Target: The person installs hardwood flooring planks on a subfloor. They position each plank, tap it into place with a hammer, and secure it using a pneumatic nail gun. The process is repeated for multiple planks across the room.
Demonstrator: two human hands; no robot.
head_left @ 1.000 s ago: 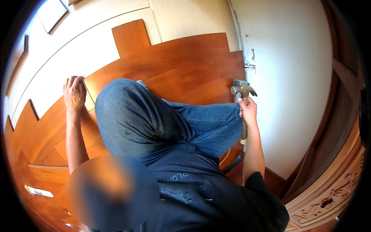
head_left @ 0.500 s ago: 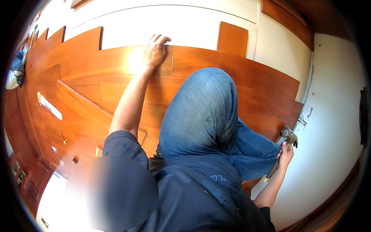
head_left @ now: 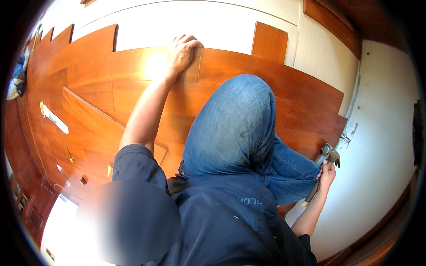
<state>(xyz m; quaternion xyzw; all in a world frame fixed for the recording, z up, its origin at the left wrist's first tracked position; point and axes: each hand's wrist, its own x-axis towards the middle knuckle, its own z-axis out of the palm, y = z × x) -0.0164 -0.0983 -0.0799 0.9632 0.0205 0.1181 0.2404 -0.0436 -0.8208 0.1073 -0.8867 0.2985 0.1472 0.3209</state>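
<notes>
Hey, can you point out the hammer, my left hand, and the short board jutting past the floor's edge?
Hammer (head_left: 330, 153): head view, on its metal head.
Left hand (head_left: 179, 56): head view, on its back.
Short board (head_left: 270, 43): head view, middle of its face.

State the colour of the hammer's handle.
Mostly brown; the hammer's handle shows best in the head view.

Hammer handle partly behind fingers, dark oval blurred, shirt cropped
</notes>
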